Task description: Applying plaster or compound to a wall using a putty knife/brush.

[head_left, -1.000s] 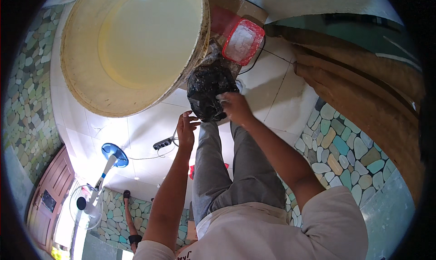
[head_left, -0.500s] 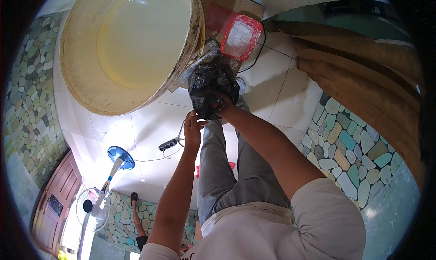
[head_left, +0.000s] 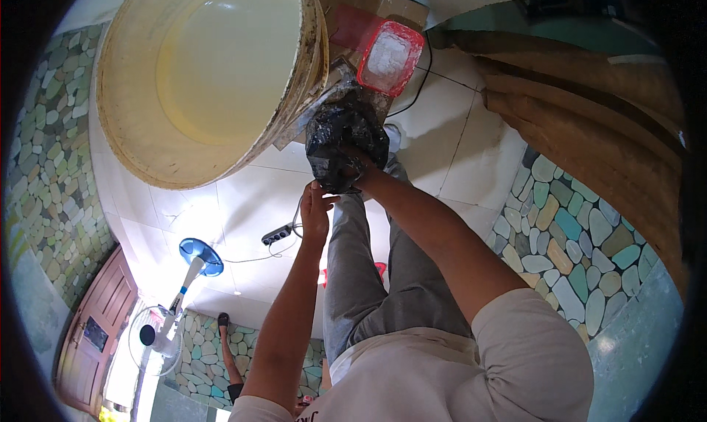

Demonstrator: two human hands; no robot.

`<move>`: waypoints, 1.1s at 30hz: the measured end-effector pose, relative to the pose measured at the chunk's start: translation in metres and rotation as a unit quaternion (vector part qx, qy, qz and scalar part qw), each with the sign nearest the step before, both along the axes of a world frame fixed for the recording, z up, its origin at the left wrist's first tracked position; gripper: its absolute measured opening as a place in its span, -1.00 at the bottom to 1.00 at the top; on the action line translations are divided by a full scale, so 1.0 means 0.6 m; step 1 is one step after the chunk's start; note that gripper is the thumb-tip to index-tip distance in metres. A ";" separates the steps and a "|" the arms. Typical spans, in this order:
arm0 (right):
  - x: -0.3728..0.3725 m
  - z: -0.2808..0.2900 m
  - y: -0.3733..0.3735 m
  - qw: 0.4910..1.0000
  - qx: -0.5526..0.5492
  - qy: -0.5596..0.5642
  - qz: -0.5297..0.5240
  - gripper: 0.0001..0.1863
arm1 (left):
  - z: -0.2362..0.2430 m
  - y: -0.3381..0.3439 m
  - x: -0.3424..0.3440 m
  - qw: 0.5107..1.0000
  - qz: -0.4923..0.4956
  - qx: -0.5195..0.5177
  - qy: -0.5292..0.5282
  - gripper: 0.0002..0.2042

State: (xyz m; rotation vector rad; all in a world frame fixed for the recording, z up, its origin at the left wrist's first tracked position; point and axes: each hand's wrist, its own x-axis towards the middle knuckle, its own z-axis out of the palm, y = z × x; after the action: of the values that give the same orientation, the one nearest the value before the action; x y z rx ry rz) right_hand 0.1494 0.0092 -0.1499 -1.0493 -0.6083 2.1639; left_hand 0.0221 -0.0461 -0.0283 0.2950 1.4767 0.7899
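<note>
A crumpled black plastic bag (head_left: pixel 340 133) with pale smears lies beside the large tub, just beyond my knees. My left hand (head_left: pixel 316 210) pinches the bag's near edge between its fingertips. Into the bag's mouth reaches my right hand (head_left: pixel 356 163); its fingers are hidden by the dark plastic, so what they hold cannot be seen. The big round cream tub (head_left: pixel 125 146), stained along its rim, holds a cloudy pale-yellow liquid. Just past the bag stands a red plastic container (head_left: pixel 419 52) with white powder inside.
A cardboard sheet (head_left: pixel 401 6) lies under the red container. A black power strip (head_left: pixel 277 235) with its cord rests on the tiled floor (head_left: pixel 243 190). To the left stands a fan (head_left: pixel 158 333) on a blue base. Brown cloth (head_left: pixel 582 102) hangs at right. Another person's leg (head_left: pixel 227 352) shows behind.
The view has shifted slightly. Both hands stay at the black plastic bag, with hardly any visible movement; the left fingers still pinch its edge.
</note>
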 end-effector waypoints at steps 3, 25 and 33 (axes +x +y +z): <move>-0.054 0.091 0.020 0.964 0.156 -0.120 0.177 -0.49 | 0.006 -0.034 -0.059 0.999 0.019 -0.012 0.042 -0.63; -0.064 0.079 0.020 0.966 0.135 -0.183 0.121 -0.51 | 0.010 -0.017 -0.047 0.999 0.003 -0.008 0.044 -0.62; -0.040 0.141 0.026 0.950 0.148 -0.270 0.045 -0.75 | 0.011 -0.019 -0.058 0.999 0.013 -0.011 0.036 -0.64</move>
State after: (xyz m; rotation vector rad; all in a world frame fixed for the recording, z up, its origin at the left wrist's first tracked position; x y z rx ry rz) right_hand 0.1254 0.0249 -0.0654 -1.4692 -1.2093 1.7696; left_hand -0.0125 -0.0577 -0.0220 0.2911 1.5593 0.7910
